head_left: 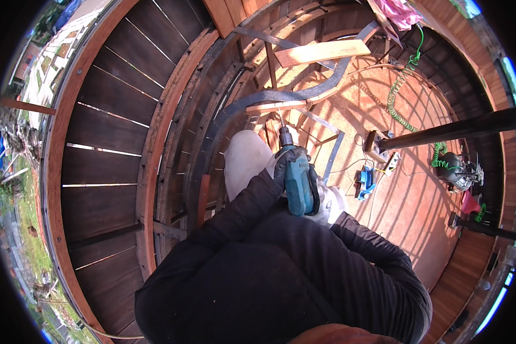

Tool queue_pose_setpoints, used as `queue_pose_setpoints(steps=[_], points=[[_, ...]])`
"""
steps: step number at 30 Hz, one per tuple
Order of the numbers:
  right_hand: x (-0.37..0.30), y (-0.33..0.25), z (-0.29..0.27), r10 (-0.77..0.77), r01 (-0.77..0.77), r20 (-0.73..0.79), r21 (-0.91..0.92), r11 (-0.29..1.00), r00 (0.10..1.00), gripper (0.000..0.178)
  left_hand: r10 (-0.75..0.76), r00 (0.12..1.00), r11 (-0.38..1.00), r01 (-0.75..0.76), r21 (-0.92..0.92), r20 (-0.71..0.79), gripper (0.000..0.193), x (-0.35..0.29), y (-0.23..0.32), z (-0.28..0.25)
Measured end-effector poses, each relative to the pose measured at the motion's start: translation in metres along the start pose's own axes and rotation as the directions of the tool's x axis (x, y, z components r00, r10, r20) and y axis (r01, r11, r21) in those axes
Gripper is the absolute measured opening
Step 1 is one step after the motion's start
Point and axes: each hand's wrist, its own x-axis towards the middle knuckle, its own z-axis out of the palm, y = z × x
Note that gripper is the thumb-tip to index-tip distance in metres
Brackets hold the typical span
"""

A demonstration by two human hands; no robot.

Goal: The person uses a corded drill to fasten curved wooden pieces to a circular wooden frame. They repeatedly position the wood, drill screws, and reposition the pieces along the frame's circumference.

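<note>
A teal power drill (299,182) is held in front of my body, its chuck (285,136) aimed away from me. The thin bit reaches to a pale wooden strip (276,107); whether it has entered the wood I cannot tell. My left hand (277,167), in a dark-palmed glove, is wrapped round the drill's front left side. On the other side my right hand (330,205), gloved in white and grey, closes about the rear of the drill, where its handle is mostly hidden. Beside the strip runs a curved dark metal band (304,94).
A loose board (322,53) lies across the frame ahead. On the brown floor (407,229) at right are a blue tool (364,182), a power strip (391,164) and cables. A green coiled hose (393,103) hangs near a dark post (458,127). Slatted walls (106,132) curve round me.
</note>
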Motion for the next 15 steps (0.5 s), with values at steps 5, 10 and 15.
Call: queue_pose_setpoints(steps=[5,10,15], points=[[0.000,-0.017,-0.017,0.117,-0.113,-0.025,0.103,0.988,0.993,0.062,-0.026,1.000,0.996,0.027,-0.082,0.015,0.038,-0.002,0.002,0.005],[0.005,-0.020,-0.013,0.172,-0.158,0.110,-0.126,0.979,0.979,0.057,-0.080,0.991,0.984,0.096,-0.151,0.110,0.037,0.004,-0.001,-0.017],[0.004,0.006,0.014,0.205,-0.183,0.132,-0.163,0.970,0.970,0.051,-0.084,0.995,0.993,0.089,-0.084,0.056,0.042,-0.004,0.009,-0.007]])
